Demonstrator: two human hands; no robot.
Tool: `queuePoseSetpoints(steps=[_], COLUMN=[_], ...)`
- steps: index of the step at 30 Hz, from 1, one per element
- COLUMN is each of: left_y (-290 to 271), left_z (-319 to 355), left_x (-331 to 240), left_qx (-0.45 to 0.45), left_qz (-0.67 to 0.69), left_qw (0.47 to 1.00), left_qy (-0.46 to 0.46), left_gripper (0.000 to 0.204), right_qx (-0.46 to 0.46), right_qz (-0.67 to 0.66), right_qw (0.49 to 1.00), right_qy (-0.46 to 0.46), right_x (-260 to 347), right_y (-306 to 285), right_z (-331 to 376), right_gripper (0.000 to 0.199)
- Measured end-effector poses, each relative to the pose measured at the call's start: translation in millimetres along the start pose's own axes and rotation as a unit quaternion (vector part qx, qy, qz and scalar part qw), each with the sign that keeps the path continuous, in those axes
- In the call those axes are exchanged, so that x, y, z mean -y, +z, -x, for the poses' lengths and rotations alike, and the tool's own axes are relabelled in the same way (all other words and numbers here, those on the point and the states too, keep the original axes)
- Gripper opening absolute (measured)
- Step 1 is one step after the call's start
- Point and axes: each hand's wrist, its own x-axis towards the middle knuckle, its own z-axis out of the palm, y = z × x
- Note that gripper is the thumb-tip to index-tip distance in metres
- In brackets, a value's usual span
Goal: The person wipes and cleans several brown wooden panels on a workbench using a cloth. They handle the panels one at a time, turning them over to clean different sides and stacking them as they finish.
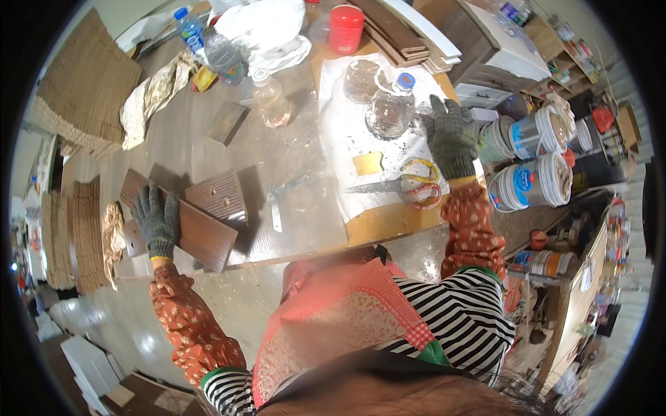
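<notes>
My left hand (157, 220), in a dark grey knit glove, lies with fingers stretched out on a dark brown wooden panel (206, 239) near the table's front left. Just behind that panel is a grooved brown wooden piece (216, 199) with small holes. My right hand (452, 142), gloved the same way, has its fingers extended at the right edge of a white cloth (336, 149). Closest to it stands a clear round bottle (390, 116) with a blue cap. Scissors (381, 187) with yellow and red wrapped handles and a yellow pad (368, 163) lie on the cloth.
A metal scraper (276, 211), a small brown block (227, 123) and a clear bottle (272, 104) occupy the table's middle. Behind are a red tub (345, 29) and brown boards (392, 35). Stacked cardboard (89, 80) rises at left; paint buckets (531, 187) stand at right.
</notes>
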Motion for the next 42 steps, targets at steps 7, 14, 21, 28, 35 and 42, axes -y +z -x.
queuePoseSetpoints(steps=[7,14,21,28,35,42], left_y=[-9,-16,-24,-28,-37,-59], left_z=[0,7,2,2,0,-1], left_x=[-2,-12,-23,-25,-34,-43], left_qx=[0.023,0.021,0.036,0.030,0.037,0.097], left_qz=[0.011,-0.004,0.012,0.003,0.025,0.001], left_qw=[1.000,1.000,0.998,0.999,0.996,0.991], left_qy=[0.007,-0.016,-0.043,-0.045,-0.076,-0.088], left_gripper=[0.072,0.070,0.076,0.078,0.083,0.085], right_qx=[0.109,0.168,0.366,0.386,0.215,0.086], right_qz=[-0.282,-0.425,-0.762,-0.768,-0.633,-0.476], right_qw=[0.914,0.850,0.515,0.475,0.657,0.748], right_qy=[-0.270,-0.260,-0.141,-0.188,-0.349,-0.455], right_x=[77,85,166,217,246,275], right_y=[23,19,-17,-36,-68,-65], right_z=[33,11,-1,14,21,38], right_gripper=[0.058,0.059,0.044,0.041,0.055,0.050])
